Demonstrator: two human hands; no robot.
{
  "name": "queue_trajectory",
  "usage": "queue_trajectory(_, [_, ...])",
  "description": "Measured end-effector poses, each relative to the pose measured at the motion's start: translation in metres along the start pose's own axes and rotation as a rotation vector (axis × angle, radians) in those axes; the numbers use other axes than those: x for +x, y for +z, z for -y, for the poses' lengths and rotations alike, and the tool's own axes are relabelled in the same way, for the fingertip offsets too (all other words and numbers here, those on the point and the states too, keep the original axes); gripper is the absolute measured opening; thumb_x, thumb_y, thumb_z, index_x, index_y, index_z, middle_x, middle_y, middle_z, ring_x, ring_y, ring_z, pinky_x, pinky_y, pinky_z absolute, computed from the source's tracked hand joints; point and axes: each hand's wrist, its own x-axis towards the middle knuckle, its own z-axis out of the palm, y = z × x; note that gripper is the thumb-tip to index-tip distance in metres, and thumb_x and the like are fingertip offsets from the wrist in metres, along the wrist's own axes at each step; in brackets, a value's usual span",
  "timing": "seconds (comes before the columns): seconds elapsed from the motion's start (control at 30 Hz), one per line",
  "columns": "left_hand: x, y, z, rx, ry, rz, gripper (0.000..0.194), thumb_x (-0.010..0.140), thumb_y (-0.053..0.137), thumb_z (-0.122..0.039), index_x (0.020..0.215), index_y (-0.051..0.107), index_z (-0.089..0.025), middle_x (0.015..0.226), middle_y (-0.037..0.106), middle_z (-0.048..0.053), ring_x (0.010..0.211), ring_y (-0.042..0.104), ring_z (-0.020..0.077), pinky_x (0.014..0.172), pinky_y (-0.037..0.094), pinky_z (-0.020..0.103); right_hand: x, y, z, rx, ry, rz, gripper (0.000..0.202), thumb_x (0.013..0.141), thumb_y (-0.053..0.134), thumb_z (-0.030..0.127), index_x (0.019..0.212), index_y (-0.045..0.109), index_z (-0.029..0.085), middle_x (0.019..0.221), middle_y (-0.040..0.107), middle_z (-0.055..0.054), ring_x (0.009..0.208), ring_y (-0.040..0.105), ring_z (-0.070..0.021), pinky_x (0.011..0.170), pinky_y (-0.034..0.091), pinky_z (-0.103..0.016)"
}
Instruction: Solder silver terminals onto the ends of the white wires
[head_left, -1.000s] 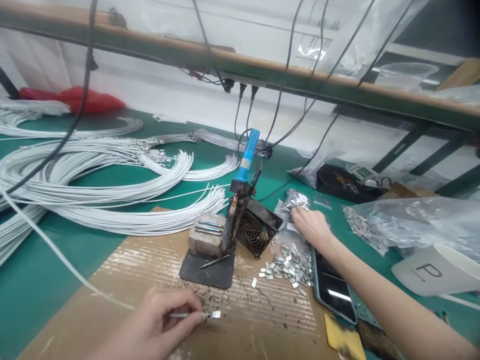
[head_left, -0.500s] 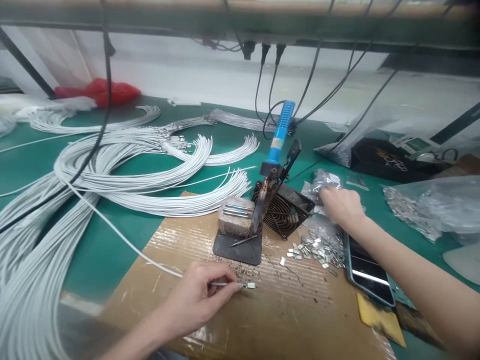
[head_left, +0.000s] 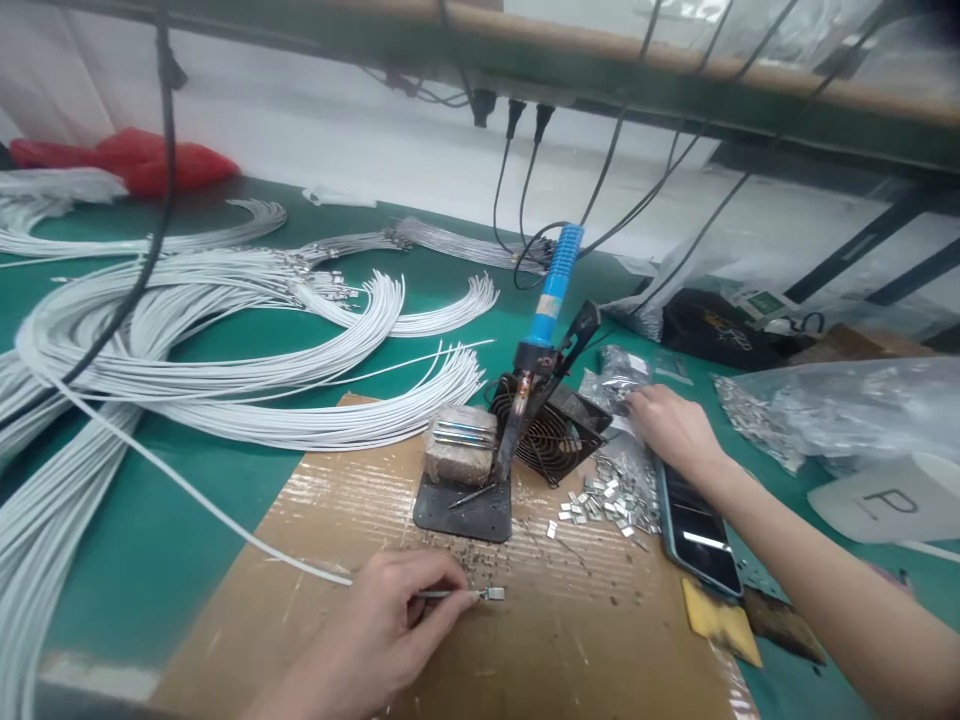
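Note:
My left hand pinches the end of a white wire against the cardboard sheet; a small metal terminal sits on the wire's tip. My right hand reaches into a crinkled plastic bag of metal terminals behind a loose pile of the same terminals. Whether its fingers hold one is hidden. Between my hands stands a blue-handled soldering iron in its black stand, with a brown block on the base.
A small dark fan leans behind the stand. Bundles of white wires cover the green table at left. A phone lies by my right forearm. Clear bags of parts and a white cup sit at right. Black cables hang from the shelf.
The view has shifted slightly. My left hand stays on the wire tip at the cardboard. My right hand remains at the terminal bag, fingers working a little.

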Motion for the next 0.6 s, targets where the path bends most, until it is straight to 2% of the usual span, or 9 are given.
queue_trajectory(0.17, [0.003,0.000,0.001,0.006,0.003,0.002,0.030,0.105,0.054,-0.035,0.085,0.071,-0.020,0.075,0.070,0.001,0.068,0.061,0.0170,0.062,0.037,0.026,0.002,0.001,-0.009,0.153,0.022,-0.173,0.022,0.103,0.071,0.031,0.119,0.070,0.016,0.116,0.073,-0.007,0.097,0.073,-0.0207,0.082,0.064,-0.039])
queue_trajectory(0.23, [0.003,0.000,-0.001,0.000,0.001,-0.001,0.030,0.105,0.054,-0.035,0.085,0.071,-0.020,0.075,0.070,0.002,0.068,0.061,0.0170,0.062,0.037,0.026,-0.009,-0.008,-0.009,0.247,0.027,-0.284,0.019,0.103,0.070,0.031,0.116,0.070,0.016,0.112,0.073,-0.006,0.094,0.073,-0.0198,0.082,0.063,-0.038])
queue_trajectory(0.3, [0.003,0.000,-0.002,-0.013,-0.005,-0.006,0.030,0.104,0.055,-0.034,0.085,0.072,-0.020,0.075,0.069,0.001,0.067,0.059,0.0167,0.061,0.036,0.026,-0.033,-0.024,0.001,0.366,0.011,-0.406,0.016,0.104,0.069,0.031,0.108,0.071,0.016,0.106,0.073,-0.005,0.090,0.072,-0.0185,0.082,0.062,-0.038])
queue_trajectory(0.4, [0.001,0.000,-0.005,-0.048,-0.031,-0.018,0.028,0.103,0.058,-0.036,0.086,0.074,-0.021,0.075,0.069,0.001,0.066,0.057,0.0166,0.061,0.036,0.026,-0.092,-0.051,0.041,0.607,-0.116,-0.511,0.020,0.106,0.064,0.034,0.099,0.071,0.017,0.090,0.072,-0.001,0.075,0.069,-0.0149,0.072,0.060,-0.033])
queue_trajectory(0.47, [0.001,0.000,-0.005,-0.078,-0.057,-0.031,0.026,0.102,0.060,-0.037,0.088,0.075,-0.021,0.074,0.068,0.001,0.066,0.056,0.0165,0.061,0.036,0.027,-0.134,-0.063,0.079,0.783,-0.223,-0.462,0.018,0.107,0.062,0.035,0.099,0.072,0.022,0.088,0.074,0.000,0.068,0.069,-0.0136,0.066,0.059,-0.027])
queue_trajectory(0.53, [0.001,0.001,-0.006,-0.114,-0.084,-0.044,0.026,0.102,0.060,-0.038,0.089,0.075,-0.021,0.072,0.067,0.000,0.063,0.054,0.0157,0.059,0.035,0.026,-0.170,-0.070,0.119,0.948,-0.271,-0.394,0.014,0.105,0.063,0.035,0.099,0.073,0.027,0.085,0.076,0.001,0.070,0.073,-0.0149,0.066,0.060,-0.023])
queue_trajectory(0.6, [0.001,0.001,-0.006,-0.153,-0.106,-0.059,0.027,0.102,0.060,-0.038,0.089,0.074,-0.020,0.070,0.065,-0.001,0.062,0.051,0.0147,0.057,0.034,0.026,-0.194,-0.074,0.152,1.100,-0.236,-0.345,0.015,0.106,0.061,0.032,0.101,0.074,0.027,0.083,0.076,0.001,0.065,0.072,-0.0132,0.064,0.060,-0.019])
